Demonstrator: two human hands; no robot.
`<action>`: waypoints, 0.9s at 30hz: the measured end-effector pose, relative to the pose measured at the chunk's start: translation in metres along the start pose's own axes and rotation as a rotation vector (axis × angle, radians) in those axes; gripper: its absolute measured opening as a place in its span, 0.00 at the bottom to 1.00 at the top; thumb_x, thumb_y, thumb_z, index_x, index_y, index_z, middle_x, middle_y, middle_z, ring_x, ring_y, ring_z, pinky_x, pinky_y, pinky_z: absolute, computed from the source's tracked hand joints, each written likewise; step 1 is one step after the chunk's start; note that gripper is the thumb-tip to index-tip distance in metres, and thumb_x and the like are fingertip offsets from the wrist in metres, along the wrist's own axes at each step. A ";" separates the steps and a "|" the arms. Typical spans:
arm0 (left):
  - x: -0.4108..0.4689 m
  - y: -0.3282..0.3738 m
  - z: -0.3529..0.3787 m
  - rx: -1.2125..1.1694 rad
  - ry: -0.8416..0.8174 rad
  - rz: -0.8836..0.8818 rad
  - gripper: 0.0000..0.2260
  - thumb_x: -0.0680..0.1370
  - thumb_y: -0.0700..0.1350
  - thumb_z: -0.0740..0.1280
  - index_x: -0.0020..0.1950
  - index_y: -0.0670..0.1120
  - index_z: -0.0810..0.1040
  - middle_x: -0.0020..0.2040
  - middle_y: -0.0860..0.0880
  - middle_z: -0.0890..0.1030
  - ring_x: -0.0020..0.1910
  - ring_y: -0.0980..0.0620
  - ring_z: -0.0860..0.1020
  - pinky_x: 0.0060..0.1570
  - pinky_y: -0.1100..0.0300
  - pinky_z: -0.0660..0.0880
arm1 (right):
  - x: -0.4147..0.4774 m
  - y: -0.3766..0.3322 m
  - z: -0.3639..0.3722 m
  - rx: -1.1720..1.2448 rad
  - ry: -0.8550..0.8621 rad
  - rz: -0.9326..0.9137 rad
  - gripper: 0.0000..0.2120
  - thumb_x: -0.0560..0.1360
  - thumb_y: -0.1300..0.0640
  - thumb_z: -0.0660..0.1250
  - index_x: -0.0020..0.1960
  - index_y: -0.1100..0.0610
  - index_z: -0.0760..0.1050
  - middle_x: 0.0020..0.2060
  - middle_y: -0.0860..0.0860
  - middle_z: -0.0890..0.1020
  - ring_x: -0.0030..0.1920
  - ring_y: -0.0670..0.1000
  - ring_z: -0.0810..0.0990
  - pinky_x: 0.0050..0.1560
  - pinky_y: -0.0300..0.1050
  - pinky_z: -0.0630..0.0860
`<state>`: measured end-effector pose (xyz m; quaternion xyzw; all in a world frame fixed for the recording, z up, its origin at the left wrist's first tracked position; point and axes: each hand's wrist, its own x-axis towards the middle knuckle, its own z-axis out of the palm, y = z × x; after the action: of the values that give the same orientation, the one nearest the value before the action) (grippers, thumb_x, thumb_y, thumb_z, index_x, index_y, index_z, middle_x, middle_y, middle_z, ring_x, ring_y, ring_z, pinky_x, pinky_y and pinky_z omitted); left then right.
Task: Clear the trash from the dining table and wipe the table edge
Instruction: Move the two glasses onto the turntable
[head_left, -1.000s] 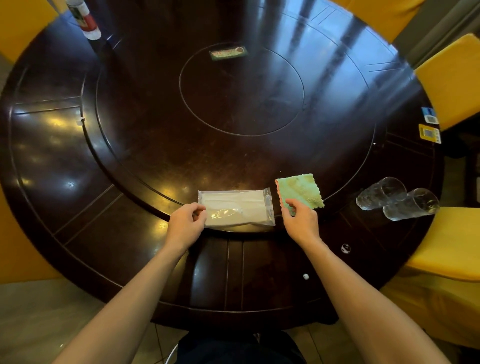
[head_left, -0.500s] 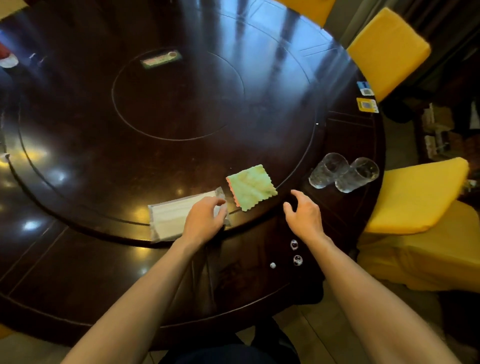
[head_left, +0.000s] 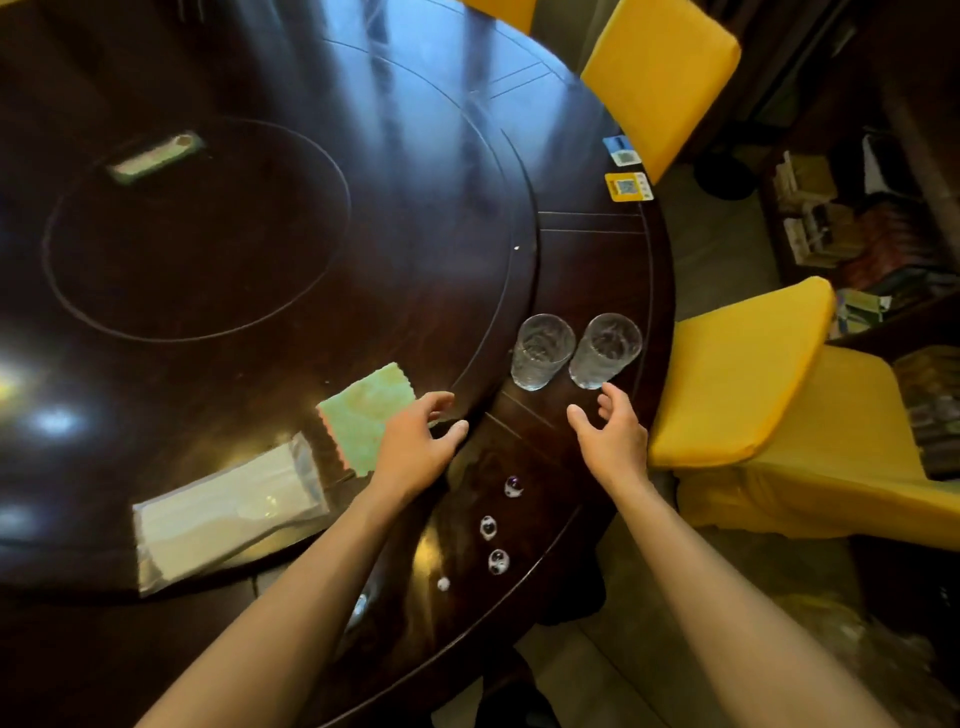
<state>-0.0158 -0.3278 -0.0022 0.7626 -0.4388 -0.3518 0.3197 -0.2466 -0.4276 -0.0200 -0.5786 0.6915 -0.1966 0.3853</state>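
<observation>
Two clear plastic cups stand side by side on the dark round table's outer ring (head_left: 592, 270): the left cup (head_left: 540, 351) and the right cup (head_left: 603, 349). My right hand (head_left: 613, 439) hovers open just below the right cup, fingers spread, apart from it. My left hand (head_left: 418, 441) is open over the turntable's edge, beside a green cloth (head_left: 363, 415) with a pink scalloped border. A clear plastic packet (head_left: 228, 512) with white tissue inside lies left of the cloth. Several small crumpled scraps (head_left: 497, 561) and a white bit (head_left: 443, 583) dot the near table edge.
A green wrapper (head_left: 153, 156) lies at the turntable's centre. Blue (head_left: 622, 150) and yellow (head_left: 628, 187) code stickers sit at the table's right rim. Yellow-covered chairs (head_left: 737, 364) stand close on the right, one (head_left: 660, 73) at the back. Cluttered shelves (head_left: 831, 218) line the far right.
The view has swung right. My left hand let go of the plastic packet and moved right past the cloth. My right hand moved up toward the cups.
</observation>
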 end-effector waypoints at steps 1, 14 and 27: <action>0.008 0.005 0.009 -0.019 -0.002 -0.002 0.21 0.76 0.47 0.74 0.68 0.46 0.78 0.63 0.48 0.82 0.62 0.51 0.80 0.60 0.58 0.74 | 0.009 0.003 -0.004 0.024 0.005 0.003 0.33 0.77 0.47 0.71 0.78 0.54 0.64 0.71 0.54 0.76 0.71 0.54 0.74 0.71 0.52 0.70; 0.104 0.026 0.100 -0.238 -0.019 0.076 0.46 0.64 0.62 0.80 0.78 0.56 0.63 0.72 0.58 0.74 0.71 0.63 0.71 0.71 0.62 0.68 | 0.100 0.037 0.005 0.265 0.050 -0.100 0.57 0.64 0.45 0.83 0.82 0.48 0.51 0.78 0.52 0.67 0.75 0.47 0.67 0.73 0.44 0.68; 0.134 0.049 0.143 -0.457 0.138 0.097 0.36 0.61 0.55 0.85 0.65 0.54 0.74 0.58 0.58 0.81 0.59 0.56 0.81 0.54 0.67 0.77 | 0.148 0.029 0.011 0.491 0.040 -0.244 0.32 0.61 0.50 0.83 0.61 0.53 0.75 0.53 0.46 0.83 0.55 0.47 0.83 0.55 0.42 0.81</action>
<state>-0.1050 -0.4938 -0.0758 0.6707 -0.3610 -0.3732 0.5297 -0.2621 -0.5594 -0.0928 -0.5428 0.5560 -0.4146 0.4737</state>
